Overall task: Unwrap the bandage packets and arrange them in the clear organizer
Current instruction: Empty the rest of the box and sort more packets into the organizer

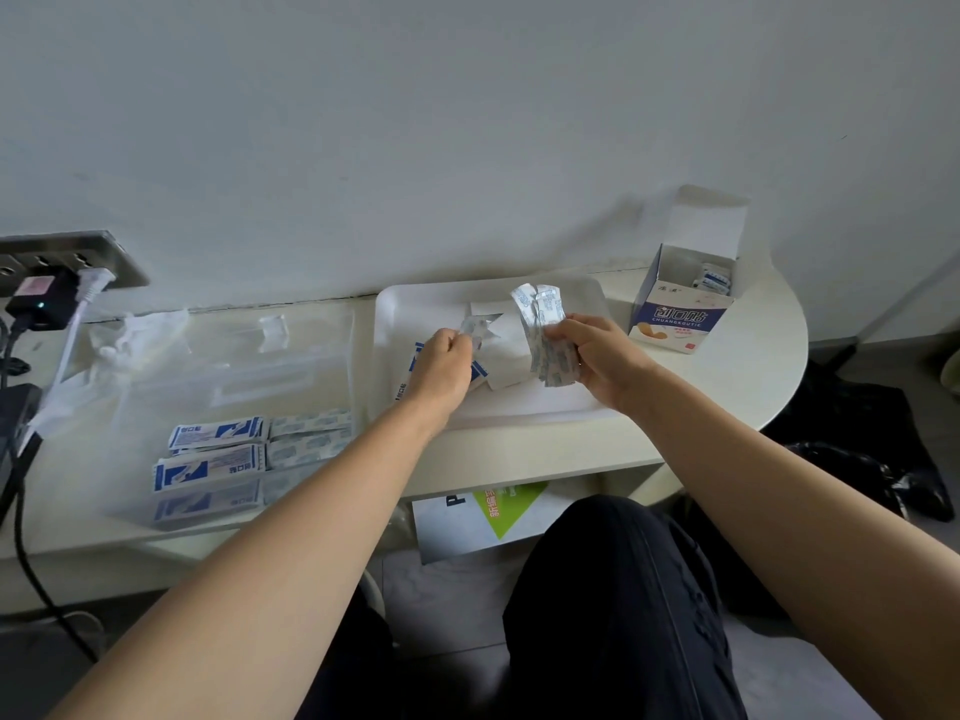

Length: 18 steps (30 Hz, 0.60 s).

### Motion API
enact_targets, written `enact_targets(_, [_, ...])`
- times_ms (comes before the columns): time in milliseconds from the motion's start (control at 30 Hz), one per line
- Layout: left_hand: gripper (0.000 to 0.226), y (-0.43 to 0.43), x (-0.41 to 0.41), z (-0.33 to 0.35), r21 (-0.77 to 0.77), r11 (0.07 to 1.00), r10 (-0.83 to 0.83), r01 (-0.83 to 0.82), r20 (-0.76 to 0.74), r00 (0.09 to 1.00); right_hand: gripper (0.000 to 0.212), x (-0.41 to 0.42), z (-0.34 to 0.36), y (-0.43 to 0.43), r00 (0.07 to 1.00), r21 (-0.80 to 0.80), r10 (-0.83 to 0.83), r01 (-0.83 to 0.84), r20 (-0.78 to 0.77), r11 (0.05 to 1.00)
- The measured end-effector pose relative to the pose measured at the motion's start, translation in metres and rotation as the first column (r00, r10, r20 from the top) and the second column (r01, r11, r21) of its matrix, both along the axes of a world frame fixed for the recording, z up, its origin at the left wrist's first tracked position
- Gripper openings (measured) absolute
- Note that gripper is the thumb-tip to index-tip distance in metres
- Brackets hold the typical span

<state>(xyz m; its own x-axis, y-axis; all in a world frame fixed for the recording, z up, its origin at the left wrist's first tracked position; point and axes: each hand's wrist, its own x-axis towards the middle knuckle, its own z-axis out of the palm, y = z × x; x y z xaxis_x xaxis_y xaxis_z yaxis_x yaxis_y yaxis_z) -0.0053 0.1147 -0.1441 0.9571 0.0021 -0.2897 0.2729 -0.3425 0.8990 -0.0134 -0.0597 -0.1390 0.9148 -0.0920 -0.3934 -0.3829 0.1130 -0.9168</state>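
While the left hand pinches a torn scrap of clear wrapper between thumb and curled fingers, the right hand grips a fanned bunch of bandages, its fingers closed round their lower ends. Both hands are over the white tray. The scrap is at nine o'clock of the bunch, just apart from it. A lone packet, blue and white, lies on the tray partly hidden under the left hand. A white sheet lies between the hands.

At nine o'clock of the tray the clear organizer lies flat on the table; its compartments cannot be made out. At its six-o'clock end three packets lie in a column, with loose strips just at their three o'clock. Crumpled wrap sits at the organizer's eleven o'clock corner.

At two o'clock of the tray stands an open box, lid up, with more packets showing inside. Far out at nine o'clock a socket plate on the wall holds a black adapter and a white plug. At six o'clock, below the table edge, printed paper with a green patch shows above the person's dark-clad legs.
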Motion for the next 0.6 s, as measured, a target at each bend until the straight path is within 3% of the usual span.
enact_targets(167, [0.032, 0.005, 0.003, -0.006, -0.257, 0.951, 0.148, -0.170, -0.104, 0.983, 0.011, -0.001, 0.002, 0.004, 1.000, 0.024, 0.016, -0.016, 0.016, 1.000])
enact_targets(300, [0.010, 0.003, 0.003, -0.002, -0.437, 0.860, 0.168, -0.263, -0.243, 0.955, 0.010, -0.003, 0.005, 0.014, 0.997, 0.026, 0.069, -0.070, 0.042, 0.997])
enact_targets(400, [0.002, -0.005, 0.001, 0.004, -0.571, 0.771, 0.104, -0.282, -0.323, 0.941, 0.021, -0.004, 0.004, 0.024, 0.987, -0.067, 0.140, -0.135, 0.076, 0.989])
enact_targets(500, [0.002, -0.011, -0.003, 0.007, -0.620, 0.721, 0.067, -0.308, -0.381, 0.922, 0.028, -0.004, 0.001, 0.029, 0.985, -0.120, 0.151, -0.140, 0.089, 0.983])
enact_targets(600, [0.001, -0.010, -0.004, 0.007, -0.599, 0.749, 0.047, -0.282, -0.376, 0.925, 0.024, -0.006, 0.004, 0.027, 0.968, -0.171, 0.220, -0.197, 0.123, 0.965])
